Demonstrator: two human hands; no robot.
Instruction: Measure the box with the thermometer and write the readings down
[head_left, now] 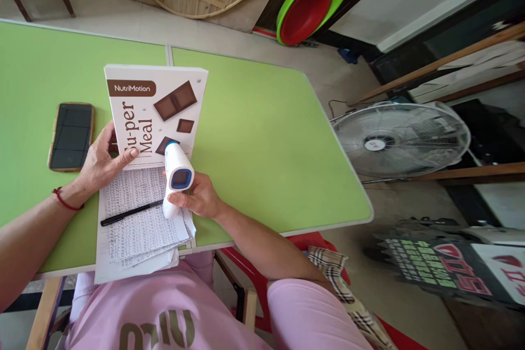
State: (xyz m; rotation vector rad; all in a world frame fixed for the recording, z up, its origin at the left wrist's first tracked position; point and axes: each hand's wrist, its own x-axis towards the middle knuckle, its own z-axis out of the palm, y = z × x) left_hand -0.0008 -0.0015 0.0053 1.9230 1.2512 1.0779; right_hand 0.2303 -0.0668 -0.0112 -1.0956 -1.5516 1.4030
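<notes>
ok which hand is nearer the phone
Left. The left hand, on the white box, is just right of the phone; the right hand, around the white handheld device, is farther to the right.

White NutriMotion box (162, 120), front showing | white-blue thermometer (176, 159), before box's lower right

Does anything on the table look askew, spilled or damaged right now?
The handwritten papers look untidy: unevenly stacked, their near end juts past the edge of the table. The pen lies slantwise across them. No spill shows, nor damage on the visible front of the box in the left hand.
</notes>
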